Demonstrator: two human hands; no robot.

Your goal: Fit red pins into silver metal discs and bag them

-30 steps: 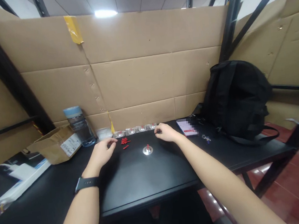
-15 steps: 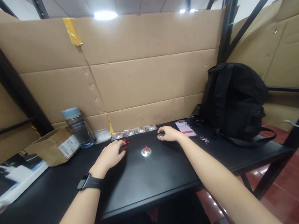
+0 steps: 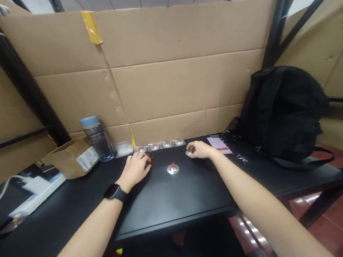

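Observation:
My left hand [image 3: 136, 169] is over small red pieces [image 3: 149, 158] on the black table. Its thumb and forefinger close in around one of them, and the fingers partly hide the pieces. My right hand [image 3: 200, 149] pinches the edge of a round silver metal disc [image 3: 189, 152] at the table surface; part of that disc is behind the fingers. Between the hands, nearer to me, lies another silver disc [image 3: 173, 169] with a red piece standing upright at its centre. Behind them is a row of several similar discs [image 3: 167, 144] with red centres, in clear wrapping.
On the left are a water bottle [image 3: 98, 141], a brown paper bag [image 3: 71, 162] with a label, and a white power strip [image 3: 35, 196]. A clear plastic packet [image 3: 123, 149] lies by the cardboard wall. To the right are a phone-like card [image 3: 219, 144], keys [image 3: 241, 159] and a black backpack [image 3: 282, 113].
My left fingers have drawn closer around the red pieces. The right hand still holds its disc in about the same place. The whole view has shifted slightly.

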